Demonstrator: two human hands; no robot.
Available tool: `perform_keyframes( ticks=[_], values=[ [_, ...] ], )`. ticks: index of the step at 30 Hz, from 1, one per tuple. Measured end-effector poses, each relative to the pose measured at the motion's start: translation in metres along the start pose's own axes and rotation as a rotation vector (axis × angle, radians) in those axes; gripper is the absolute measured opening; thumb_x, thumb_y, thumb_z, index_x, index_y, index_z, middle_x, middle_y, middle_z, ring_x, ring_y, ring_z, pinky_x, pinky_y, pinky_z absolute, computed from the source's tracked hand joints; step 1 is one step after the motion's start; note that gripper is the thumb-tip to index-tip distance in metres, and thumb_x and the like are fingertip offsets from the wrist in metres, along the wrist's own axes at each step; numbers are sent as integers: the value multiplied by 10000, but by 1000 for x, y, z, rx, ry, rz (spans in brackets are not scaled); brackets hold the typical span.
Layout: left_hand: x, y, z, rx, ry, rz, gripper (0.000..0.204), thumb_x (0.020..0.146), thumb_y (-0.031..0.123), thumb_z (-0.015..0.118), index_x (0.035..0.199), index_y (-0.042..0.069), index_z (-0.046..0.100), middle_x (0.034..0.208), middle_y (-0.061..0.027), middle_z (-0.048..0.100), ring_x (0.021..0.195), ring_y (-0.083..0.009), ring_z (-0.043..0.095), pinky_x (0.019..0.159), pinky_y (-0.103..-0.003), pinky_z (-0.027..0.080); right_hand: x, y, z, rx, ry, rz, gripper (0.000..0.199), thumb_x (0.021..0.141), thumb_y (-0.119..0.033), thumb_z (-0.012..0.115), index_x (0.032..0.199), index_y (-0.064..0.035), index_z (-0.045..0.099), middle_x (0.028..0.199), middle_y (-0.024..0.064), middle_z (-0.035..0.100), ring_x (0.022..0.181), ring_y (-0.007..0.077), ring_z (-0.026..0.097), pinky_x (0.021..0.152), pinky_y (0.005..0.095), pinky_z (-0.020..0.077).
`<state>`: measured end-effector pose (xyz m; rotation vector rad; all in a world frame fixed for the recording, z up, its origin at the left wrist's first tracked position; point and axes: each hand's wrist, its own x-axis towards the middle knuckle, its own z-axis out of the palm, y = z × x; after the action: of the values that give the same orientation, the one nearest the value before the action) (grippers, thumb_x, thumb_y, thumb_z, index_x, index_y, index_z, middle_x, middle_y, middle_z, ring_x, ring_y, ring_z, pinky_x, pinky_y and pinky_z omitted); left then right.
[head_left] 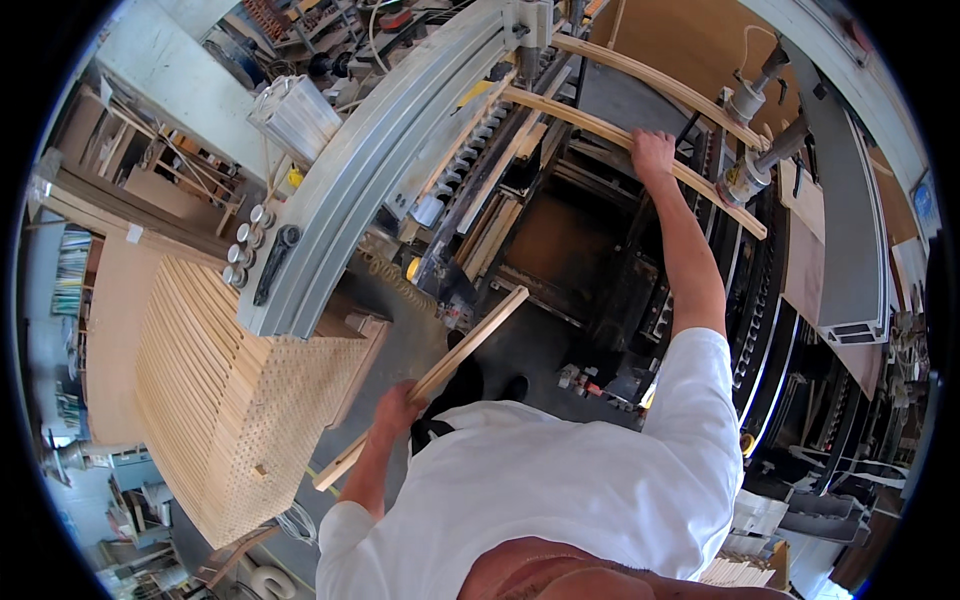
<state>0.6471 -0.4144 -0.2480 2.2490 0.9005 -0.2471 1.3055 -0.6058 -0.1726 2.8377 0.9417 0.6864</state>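
The left hand (400,405) is at about 7 o'clock from the middle of the view, and its fingers are closed around a loose wooden slat (425,385). This slat lies slanted: its upper end points to 1 o'clock, near the centre of the view, and its lower end points to 7 o'clock, below the hand.

The right hand (652,152) is stretched far forward, at about 1 o'clock. It rests on a long curved slat (590,125) that lies on the machine (560,250), and the fingers are bent over the edge of this slat. How firmly they grip it, I cannot tell. A 2nd curved slat (660,85) lies just behind the 1st one, toward 12 o'clock, almost parallel to it.

At 9 o'clock from the left hand stands a big stack of slats (210,400), with the cut ends turned toward the camera. Above the stack, toward 11 o'clock, a curved grey metal rail (370,170) runs upward. At 2 o'clock from the right hand, 2 clamp cylinders (742,178) press down beside the curved slats. The person wears a white shirt (560,480), which fills the lower part of the view at 6 o'clock.
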Motion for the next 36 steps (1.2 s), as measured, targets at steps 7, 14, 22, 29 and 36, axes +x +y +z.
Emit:
perform_keyframes(
  ticks=[7,14,22,29,36],
  values=[
    [-14,8,-10,38,41,84,395,772,260,765,1109,74,678,1012,-195,688,948,-396,651,808,-464,515,0,2,-4,38,-37,17,139,832,-189,629,942,-112,667,984,89,706,1002,311,642,873,468,446],
    [-84,51,-86,-48,52,27,411,777,166,772,1158,51,670,1082,-165,682,1002,-334,660,872,-385,514,4,5,2,8,-65,65,159,882,-212,567,973,-126,665,1016,103,712,1032,320,649,878,478,455],
    [-221,4,-204,-576,176,-200,451,707,32,861,1126,27,693,956,16,673,904,-110,628,805,-277,521,0,-11,-20,-27,-101,109,230,891,-199,565,1077,-110,668,1035,141,708,969,345,680,817,463,538],
    [-280,-73,-302,-694,641,74,351,807,221,806,1056,4,686,815,-14,639,742,-99,593,691,-235,475,-27,-108,-58,595,342,37,311,923,-210,627,1192,-56,654,1027,172,687,948,333,665,822,440,518],
    [-105,-130,-402,-718,879,-66,293,898,195,663,1045,-57,635,754,-37,599,653,-118,571,593,-285,476,-153,-233,-154,1359,199,152,216,945,-64,636,1141,28,652,945,62,688,812,132,639,755,280,531]
  ],
)
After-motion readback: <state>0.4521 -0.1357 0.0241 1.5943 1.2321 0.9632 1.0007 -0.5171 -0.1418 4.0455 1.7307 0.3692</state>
